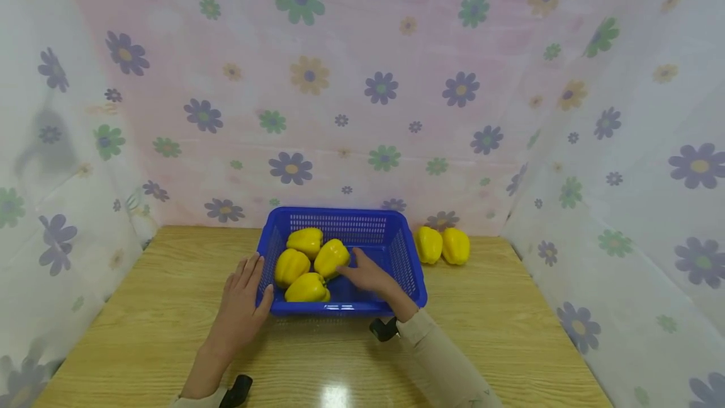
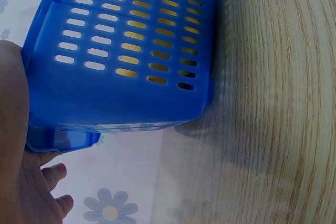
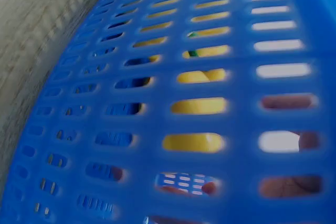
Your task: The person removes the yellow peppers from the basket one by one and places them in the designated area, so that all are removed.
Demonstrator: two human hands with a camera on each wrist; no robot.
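A blue slotted plastic basket (image 1: 340, 308) stands on the table with several yellow bell peppers in its left half. My left hand (image 1: 242, 294) rests along the basket's left rim, fingers fairly straight and thumb spread over the near corner. In the left wrist view, fingertips (image 2: 64, 203) show past the rim. My right hand (image 1: 370, 276) reaches over the front rim into the basket, fingers spread, thumb right at one bell pepper (image 1: 332, 259). Through the slots in the right wrist view, parts of the fingers (image 3: 289, 186) and a yellow bell pepper (image 3: 194, 142) show.
Two more yellow bell peppers (image 1: 429, 245) (image 1: 455, 246) lie side by side on the wooden table (image 1: 481, 320), just right of the basket. A flowered curtain (image 1: 362, 112) hangs behind the table and along both sides.
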